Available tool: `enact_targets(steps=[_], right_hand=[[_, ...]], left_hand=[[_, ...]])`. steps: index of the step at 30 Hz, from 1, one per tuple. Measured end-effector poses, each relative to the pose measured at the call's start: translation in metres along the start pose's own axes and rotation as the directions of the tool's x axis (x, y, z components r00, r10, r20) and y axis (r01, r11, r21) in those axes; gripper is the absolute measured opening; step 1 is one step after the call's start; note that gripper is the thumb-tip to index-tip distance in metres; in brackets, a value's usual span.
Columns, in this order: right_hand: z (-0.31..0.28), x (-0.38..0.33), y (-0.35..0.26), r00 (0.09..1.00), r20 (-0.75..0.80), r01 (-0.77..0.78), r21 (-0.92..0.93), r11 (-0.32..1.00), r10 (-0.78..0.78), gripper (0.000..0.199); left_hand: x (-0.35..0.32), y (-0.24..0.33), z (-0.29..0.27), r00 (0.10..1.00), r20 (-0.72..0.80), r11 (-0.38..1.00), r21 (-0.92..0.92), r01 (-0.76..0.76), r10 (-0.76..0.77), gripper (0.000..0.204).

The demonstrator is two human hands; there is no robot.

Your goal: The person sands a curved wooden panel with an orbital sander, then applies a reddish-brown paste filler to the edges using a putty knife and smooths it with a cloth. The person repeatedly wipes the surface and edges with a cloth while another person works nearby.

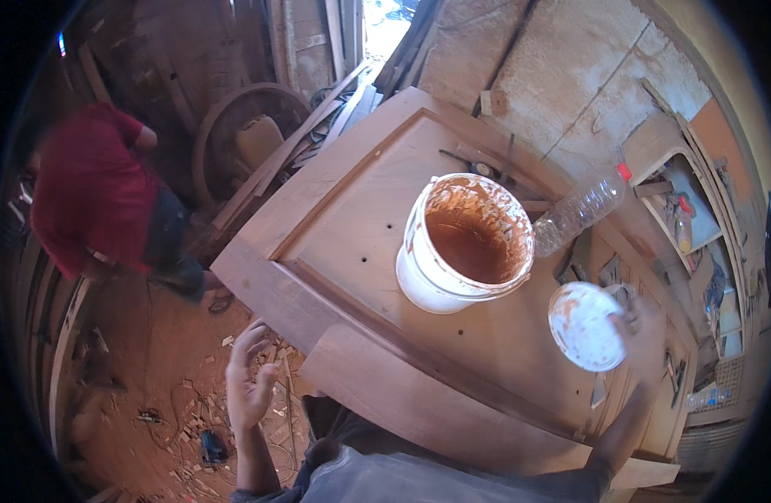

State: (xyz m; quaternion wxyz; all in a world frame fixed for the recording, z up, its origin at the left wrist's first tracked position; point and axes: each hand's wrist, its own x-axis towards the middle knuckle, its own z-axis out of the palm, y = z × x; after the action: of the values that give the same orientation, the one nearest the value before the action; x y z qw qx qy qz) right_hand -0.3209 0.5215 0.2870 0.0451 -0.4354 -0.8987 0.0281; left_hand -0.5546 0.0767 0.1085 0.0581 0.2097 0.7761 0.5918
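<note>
My right hand [639, 325], smeared by motion, grips a round white lid [580, 327] by its right edge, above the wooden panel [344, 289]. The lid is blotched with pale and brownish marks. To its left stands a white bucket [419, 277] on the panel, its inner wall crusted with orange-brown residue and brown material in the bottom. My left hand [251, 377] is raised beside the panel's near left edge, fingers apart and holding nothing. Behind the bucket's right side is a clear plastic bottle [580, 210] with a red cap.
A person in a red shirt [96, 184] bends over at the left. Wood scraps [201, 419] and a dark blue tool [212, 448] lie on the floor. Boards [285, 151] lean at the back. Shelving [695, 218] stands at the right, and small dark tools [478, 166] rest on the panel.
</note>
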Motion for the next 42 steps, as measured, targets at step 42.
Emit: enact_targets(steps=[42], right_hand=[[0.131,0.125,-0.244,0.750,0.643,0.466,-0.345,0.815,-0.156,0.019]], left_hand=[[0.105,-0.093,0.038,0.843,0.368,0.920,-0.155,-0.360,0.392,0.039]])
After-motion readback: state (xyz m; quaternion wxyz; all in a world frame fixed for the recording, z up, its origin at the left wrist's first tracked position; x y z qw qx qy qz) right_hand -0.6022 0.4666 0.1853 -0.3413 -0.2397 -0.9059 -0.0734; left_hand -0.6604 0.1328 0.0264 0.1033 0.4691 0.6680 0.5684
